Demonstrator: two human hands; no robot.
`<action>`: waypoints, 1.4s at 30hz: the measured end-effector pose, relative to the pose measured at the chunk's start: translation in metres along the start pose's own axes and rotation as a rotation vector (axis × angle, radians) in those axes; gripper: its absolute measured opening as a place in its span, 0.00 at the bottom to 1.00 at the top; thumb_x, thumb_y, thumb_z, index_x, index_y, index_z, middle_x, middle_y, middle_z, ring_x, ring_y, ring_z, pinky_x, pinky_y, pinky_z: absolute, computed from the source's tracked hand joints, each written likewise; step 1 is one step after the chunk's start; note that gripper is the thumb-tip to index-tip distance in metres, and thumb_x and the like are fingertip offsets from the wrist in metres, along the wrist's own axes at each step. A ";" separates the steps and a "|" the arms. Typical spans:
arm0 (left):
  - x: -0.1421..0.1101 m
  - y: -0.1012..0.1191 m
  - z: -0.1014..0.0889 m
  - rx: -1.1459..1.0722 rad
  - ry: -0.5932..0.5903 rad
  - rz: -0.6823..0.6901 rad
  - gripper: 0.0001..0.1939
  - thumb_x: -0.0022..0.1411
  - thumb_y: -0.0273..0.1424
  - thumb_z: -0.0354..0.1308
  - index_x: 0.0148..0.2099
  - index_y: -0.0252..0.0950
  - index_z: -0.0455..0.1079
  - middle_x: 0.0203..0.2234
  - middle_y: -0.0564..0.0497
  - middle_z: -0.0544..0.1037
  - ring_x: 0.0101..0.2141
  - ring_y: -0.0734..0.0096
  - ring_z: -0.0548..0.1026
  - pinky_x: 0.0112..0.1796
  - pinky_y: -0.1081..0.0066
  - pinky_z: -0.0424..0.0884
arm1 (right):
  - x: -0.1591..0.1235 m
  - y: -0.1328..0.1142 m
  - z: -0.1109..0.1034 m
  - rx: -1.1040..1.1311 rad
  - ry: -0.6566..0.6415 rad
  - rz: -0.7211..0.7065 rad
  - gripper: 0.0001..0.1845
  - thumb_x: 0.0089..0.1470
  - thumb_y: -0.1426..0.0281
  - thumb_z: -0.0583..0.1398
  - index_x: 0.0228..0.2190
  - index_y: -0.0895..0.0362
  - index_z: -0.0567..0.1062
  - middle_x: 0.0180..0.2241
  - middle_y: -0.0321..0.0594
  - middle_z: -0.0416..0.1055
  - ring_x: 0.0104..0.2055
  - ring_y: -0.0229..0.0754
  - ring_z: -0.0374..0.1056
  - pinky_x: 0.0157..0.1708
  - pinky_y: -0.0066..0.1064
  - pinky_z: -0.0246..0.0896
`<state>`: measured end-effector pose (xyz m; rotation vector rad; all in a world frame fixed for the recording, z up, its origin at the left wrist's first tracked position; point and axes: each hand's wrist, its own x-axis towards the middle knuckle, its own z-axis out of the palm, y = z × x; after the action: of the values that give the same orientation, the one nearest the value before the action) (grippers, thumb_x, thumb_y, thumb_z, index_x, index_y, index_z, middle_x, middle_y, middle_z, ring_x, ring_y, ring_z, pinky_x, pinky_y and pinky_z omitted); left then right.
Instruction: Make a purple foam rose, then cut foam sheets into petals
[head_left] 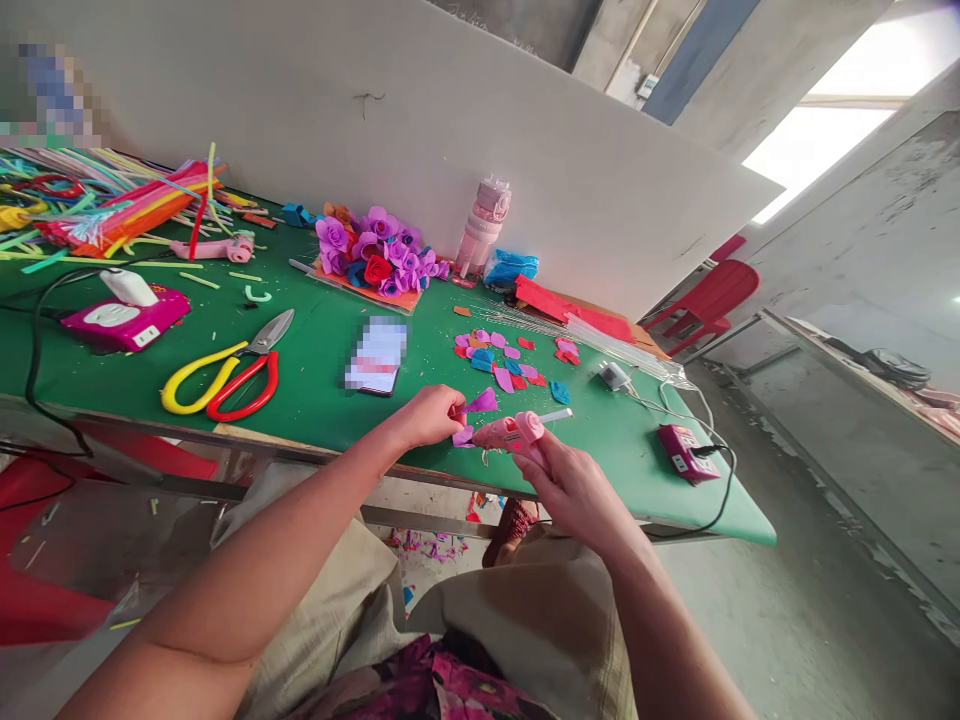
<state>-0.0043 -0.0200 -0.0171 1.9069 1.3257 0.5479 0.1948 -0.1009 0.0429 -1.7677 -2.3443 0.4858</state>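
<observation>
My right hand [570, 485] is wrapped round a pink glue gun [506, 432] with a white glue stick [556, 415] poking out of its back. Its nozzle points left toward my left hand [431, 415], whose fingers pinch a purple paper petal [481, 401] above the table's front edge. A second purple piece [463, 437] shows just below those fingers; whether they hold it too I cannot tell. Beyond both hands lie loose cut petals [504, 378] in pink, blue and red. Left of them is a phone [376, 356] with a lit screen.
On the green table [322, 420] are scissors [240, 370], paper flowers [379, 250], a pink bottle [484, 232], colourful stems [135, 210] and another pink glue gun [217, 247]. Power strips sit left [127, 315] and right [686, 452], with cords trailing over the edge. A white panel [360, 130] stands behind.
</observation>
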 end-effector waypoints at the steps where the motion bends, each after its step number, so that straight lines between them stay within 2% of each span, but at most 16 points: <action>1: 0.000 0.000 0.000 0.001 0.000 0.000 0.07 0.44 0.21 0.55 0.25 0.34 0.72 0.21 0.53 0.76 0.26 0.70 0.72 0.25 0.74 0.59 | 0.000 0.000 0.000 -0.003 -0.002 0.004 0.15 0.60 0.61 0.47 0.37 0.56 0.68 0.22 0.35 0.66 0.22 0.40 0.58 0.23 0.28 0.47; 18: 0.000 0.002 -0.001 -0.020 0.005 0.012 0.06 0.44 0.19 0.55 0.23 0.34 0.70 0.19 0.55 0.74 0.25 0.72 0.71 0.24 0.75 0.57 | -0.005 0.005 -0.008 0.049 0.075 -0.014 0.15 0.60 0.62 0.49 0.40 0.54 0.71 0.23 0.36 0.69 0.22 0.39 0.60 0.22 0.27 0.48; 30: 0.000 0.001 -0.001 -0.041 -0.007 0.015 0.04 0.42 0.21 0.56 0.22 0.34 0.69 0.19 0.55 0.74 0.24 0.72 0.70 0.23 0.75 0.57 | 0.002 -0.004 0.007 0.027 0.030 -0.046 0.14 0.60 0.61 0.48 0.35 0.55 0.69 0.21 0.34 0.65 0.21 0.39 0.57 0.22 0.27 0.46; 42: 0.001 -0.001 0.000 -0.064 0.000 0.003 0.06 0.42 0.20 0.55 0.22 0.35 0.70 0.18 0.55 0.73 0.24 0.72 0.69 0.24 0.74 0.57 | 0.001 -0.002 0.003 0.020 0.030 0.002 0.15 0.59 0.61 0.48 0.35 0.55 0.70 0.20 0.35 0.66 0.20 0.39 0.57 0.21 0.27 0.46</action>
<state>-0.0044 -0.0194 -0.0181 1.8569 1.2906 0.5856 0.1920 -0.1005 0.0411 -1.7566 -2.3097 0.4770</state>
